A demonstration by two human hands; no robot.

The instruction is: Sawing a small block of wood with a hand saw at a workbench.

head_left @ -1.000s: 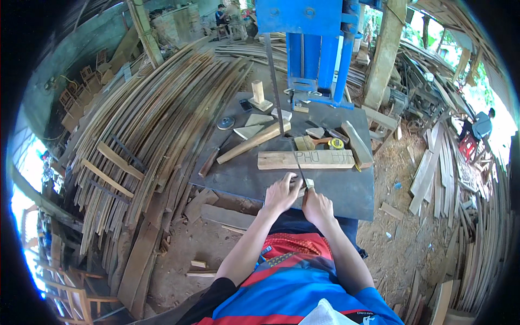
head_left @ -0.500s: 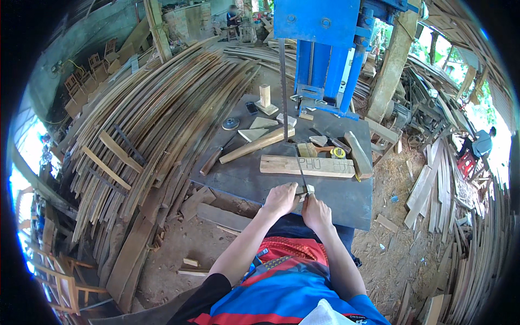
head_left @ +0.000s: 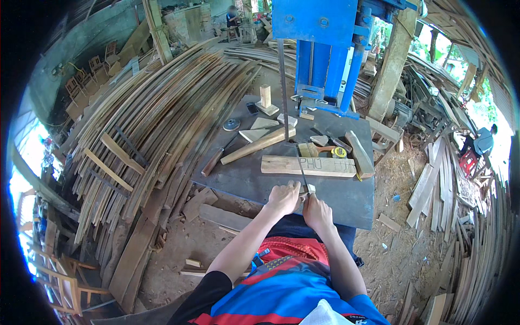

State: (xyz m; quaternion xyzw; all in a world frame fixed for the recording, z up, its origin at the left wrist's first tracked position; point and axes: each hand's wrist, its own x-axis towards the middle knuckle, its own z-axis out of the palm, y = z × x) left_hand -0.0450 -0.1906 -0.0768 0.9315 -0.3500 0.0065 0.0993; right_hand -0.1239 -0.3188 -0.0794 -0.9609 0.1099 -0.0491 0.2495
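My left hand and my right hand are close together above the front edge of the dark machine table. Both are closed around a small pale wooden piece. A thin dark strip, like a narrow blade or file, runs forward from between them across a wooden block with dark marker writing; its near end is hidden at my fingers. Beyond the block lie a paintbrush and a yellow tape measure. To the left are a tapered wooden stick and a wooden-handled tool.
A tall blue bandsaw stands at the table's far side, its upright blade exposed. Offcuts and an upright wooden post on a base lie near it. Long planks fill the left floor. A person sits at right, another far back.
My hands stay at the same place, gripping the wooden piece, with only a slight shift of the fingers. The whole view has moved very slightly.
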